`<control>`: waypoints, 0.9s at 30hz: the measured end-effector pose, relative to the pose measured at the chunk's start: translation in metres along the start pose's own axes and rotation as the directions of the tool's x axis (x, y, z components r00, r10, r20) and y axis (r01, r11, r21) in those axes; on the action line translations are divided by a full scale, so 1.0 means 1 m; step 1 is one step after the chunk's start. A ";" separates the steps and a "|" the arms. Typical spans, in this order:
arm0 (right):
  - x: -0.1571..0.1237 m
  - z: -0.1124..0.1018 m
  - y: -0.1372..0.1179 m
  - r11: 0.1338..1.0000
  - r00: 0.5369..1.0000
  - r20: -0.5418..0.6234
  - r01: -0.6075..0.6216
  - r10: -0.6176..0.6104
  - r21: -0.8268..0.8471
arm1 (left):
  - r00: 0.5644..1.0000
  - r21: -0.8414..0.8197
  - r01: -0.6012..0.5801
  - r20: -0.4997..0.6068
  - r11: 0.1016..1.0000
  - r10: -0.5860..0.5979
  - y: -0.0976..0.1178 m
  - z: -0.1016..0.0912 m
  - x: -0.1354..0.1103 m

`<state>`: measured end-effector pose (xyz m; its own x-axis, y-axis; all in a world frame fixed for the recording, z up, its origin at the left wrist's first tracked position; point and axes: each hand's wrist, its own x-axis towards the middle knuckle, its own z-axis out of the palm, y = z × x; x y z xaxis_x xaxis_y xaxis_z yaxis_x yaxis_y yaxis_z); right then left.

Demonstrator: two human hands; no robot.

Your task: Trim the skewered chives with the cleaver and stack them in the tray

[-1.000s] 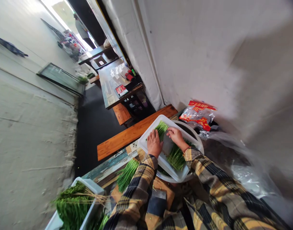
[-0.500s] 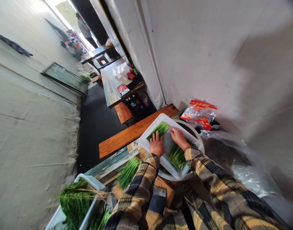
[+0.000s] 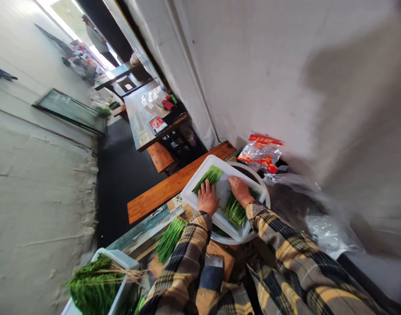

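A white plastic tray point(image 3: 191, 194) rests tilted across the top of a large round tub point(image 3: 265, 186). Inside it lie two bunches of cut green chives, one at the far left end point(image 3: 213, 174) and one at the near right point(image 3: 235, 213). My left hand point(image 3: 208, 199) is open, its spread fingers lying on the far bunch. Between the bunches, my right hand point(image 3: 240, 191) hovers over the tray with its fingers stretched out and nothing visible in them; its wrist covers part of the nearer bunch. Another chive bunch point(image 3: 170, 238) lies beside my left forearm.
At the lower left, a white bin point(image 3: 123, 258) holds chives on wooden skewers point(image 3: 121, 271). An orange bench point(image 3: 174, 188) runs behind the tray. A red and clear plastic bag point(image 3: 261, 151) lies by the wall. A person point(image 3: 97, 39) stands far off in the doorway.
My right hand has drawn back from the end of the far bunch, its fingers straightening. My left hand stays on that bunch. The whole view has shifted slightly as my head moved.
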<state>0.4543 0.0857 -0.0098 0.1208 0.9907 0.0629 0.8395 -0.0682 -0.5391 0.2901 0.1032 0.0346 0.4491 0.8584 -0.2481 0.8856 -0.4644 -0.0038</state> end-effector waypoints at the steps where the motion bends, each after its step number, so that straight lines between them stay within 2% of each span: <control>1: -0.003 -0.004 -0.002 1.000 1.000 -0.010 0.014 -0.014 -0.005 | 1.000 0.005 0.002 0.004 1.000 -0.002 0.001 -0.001 0.000; 4: -0.025 -0.020 -0.011 0.997 0.996 -0.051 0.076 -0.077 -0.011 | 1.000 0.016 0.004 0.003 1.000 -0.004 0.003 -0.002 0.000; 7: -0.063 -0.034 -0.017 0.981 0.980 -0.066 0.191 -0.189 0.022 | 1.000 0.013 -0.013 -0.019 1.000 0.013 0.003 -0.002 -0.001; 9: -0.091 -0.041 -0.012 0.957 0.961 -0.064 0.274 -0.269 0.095 | 0.999 0.008 -0.028 -0.029 1.000 0.028 0.001 -0.002 -0.001; 11: -0.112 -0.047 0.001 0.946 0.961 -0.085 0.276 -0.265 0.169 | 0.998 0.007 -0.044 -0.040 0.999 0.044 0.000 -0.005 -0.003; 13: -0.123 -0.053 0.017 0.957 0.976 -0.136 0.198 -0.171 0.214 | 0.996 0.009 -0.061 -0.068 0.998 0.062 -0.001 -0.009 -0.006; 16: -0.119 -0.061 0.040 0.971 0.980 -0.198 0.073 -0.027 0.229 | 0.986 -0.007 -0.083 -0.145 0.997 0.081 -0.004 -0.016 -0.017; 18: -0.110 -0.062 0.048 0.978 0.985 -0.171 0.058 -0.023 0.203 | 0.974 -0.040 -0.094 -0.211 0.995 0.083 -0.007 -0.020 -0.030; 22: -0.095 -0.055 0.049 0.995 0.997 -0.010 0.075 -0.075 0.060 | 0.946 -0.144 -0.054 -0.325 0.988 0.005 -0.014 -0.020 -0.069; 25: -0.090 -0.049 0.042 0.993 0.993 0.121 0.027 -0.013 -0.111 | 0.949 -0.226 -0.008 -0.309 0.974 -0.064 -0.012 -0.013 -0.099; 27: -0.088 -0.047 0.038 0.984 0.986 0.165 -0.003 0.032 -0.177 | 0.949 -0.285 0.055 -0.285 0.957 -0.139 -0.006 -0.006 -0.114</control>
<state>0.5007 -0.0093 0.0037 0.0586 0.9938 -0.0943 0.9197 -0.0905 -0.3822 0.2338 0.0095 0.0689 0.3368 0.9407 0.0411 0.9058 -0.3356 0.2584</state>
